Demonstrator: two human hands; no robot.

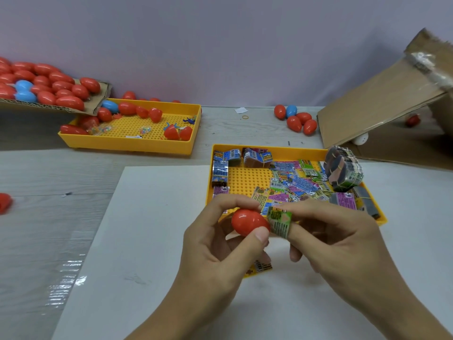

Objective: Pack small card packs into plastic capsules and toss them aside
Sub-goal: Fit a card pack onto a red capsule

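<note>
The left hand (220,244) grips a red capsule half (248,222) between the thumb below and the curled forefinger above, the rest of its fingers folded loosely under it. The half lies with its long axis roughly level and across the view, its rounded closed end toward the left and its open mouth toward the right, so that most of the shell stands clear of the grip on the side facing the camera. Touching that mouth is a green card pack (279,220), bent into a curve and pinched by the right hand (331,239): the forefinger lies along its top and another finger presses behind it, with the printed face outward (whether any of the pack is already inside the shell cannot be told). Both hands meet above the near left corner of the yellow tray (269,149) of loose card packs (296,185), which sits on a white sheet (152,241) on the bench (49,173). Bundles of packs stand along the tray's far edge, and one banded bundle (343,169) leans at its far right corner. A second yellow tray (152,146) lies toward the far left of the bench, holding red halves and small toys. Beside it a cardboard flap (49,105) at the far left edge carries a heap of closed red and blue capsules (49,85). A few more capsules (297,119) lie near the far edge, just beside an open cardboard box (382,104) at the far right corner.
</note>
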